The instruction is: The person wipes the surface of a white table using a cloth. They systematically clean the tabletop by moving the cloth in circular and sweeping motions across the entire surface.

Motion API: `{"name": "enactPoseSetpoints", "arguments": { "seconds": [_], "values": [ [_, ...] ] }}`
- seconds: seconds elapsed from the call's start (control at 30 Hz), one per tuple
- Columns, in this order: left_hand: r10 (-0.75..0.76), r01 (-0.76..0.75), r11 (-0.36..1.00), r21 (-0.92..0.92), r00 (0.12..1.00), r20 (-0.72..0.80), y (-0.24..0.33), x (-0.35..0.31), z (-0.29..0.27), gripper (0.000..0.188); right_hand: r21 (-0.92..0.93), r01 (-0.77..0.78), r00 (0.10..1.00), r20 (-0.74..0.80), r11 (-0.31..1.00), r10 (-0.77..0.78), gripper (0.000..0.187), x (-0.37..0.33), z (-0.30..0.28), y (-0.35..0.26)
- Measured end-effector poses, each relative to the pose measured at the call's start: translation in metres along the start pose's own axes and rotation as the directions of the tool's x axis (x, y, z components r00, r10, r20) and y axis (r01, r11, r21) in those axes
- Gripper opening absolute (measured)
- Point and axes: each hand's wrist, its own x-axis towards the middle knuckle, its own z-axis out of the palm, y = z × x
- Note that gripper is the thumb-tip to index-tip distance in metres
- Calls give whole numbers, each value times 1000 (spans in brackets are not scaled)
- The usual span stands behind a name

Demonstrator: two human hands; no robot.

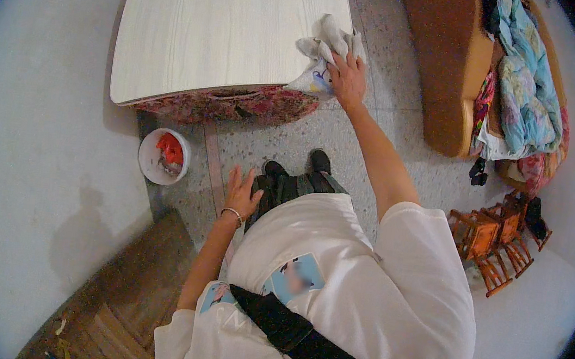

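Observation:
My right hand [348, 80] is on a crumpled pale cloth [325, 50] at the right near corner of the table [227, 27]. The cloth has a small blue and yellow print and hangs partly over the table's edge. My fingers press onto it, and some of the cloth bunches ahead of them. Down by my thigh, my left hand [241, 194] hangs with its fingers apart, holding nothing. A bracelet circles that wrist. The tabletop is whitish with a wood grain, and a dark red patterned fabric [239, 105] shows beneath its near edge.
A white bin [164, 156] with something red inside stands by the left wall. On the right is a tan sofa-like piece [448, 77] bearing a blue floral quilt [526, 79]. Wooden stools [487, 234] stand at the lower right. Brown wooden furniture [126, 289] is at the lower left.

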Motion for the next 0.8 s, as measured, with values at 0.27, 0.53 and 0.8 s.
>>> {"name": "enactPoseSetpoints", "arguments": {
  "seconds": [0.27, 0.53, 0.8],
  "values": [
    [83, -84, 995, -44, 996, -24, 31, 10, 4, 63, 87, -15, 999, 34, 996, 12, 37, -10, -5, 5],
    [112, -112, 992, -55, 994, 11, 67, 23, 34, 62, 113, -79, 986, 155, 991, 61, 38, -16, -11, 15],
    [24, -22, 999, -35, 999, 47, 130, 47, 45, 65, 191, 145, 976, 137, 971, -172, 36, -23, -9, 46]
  ]
}}
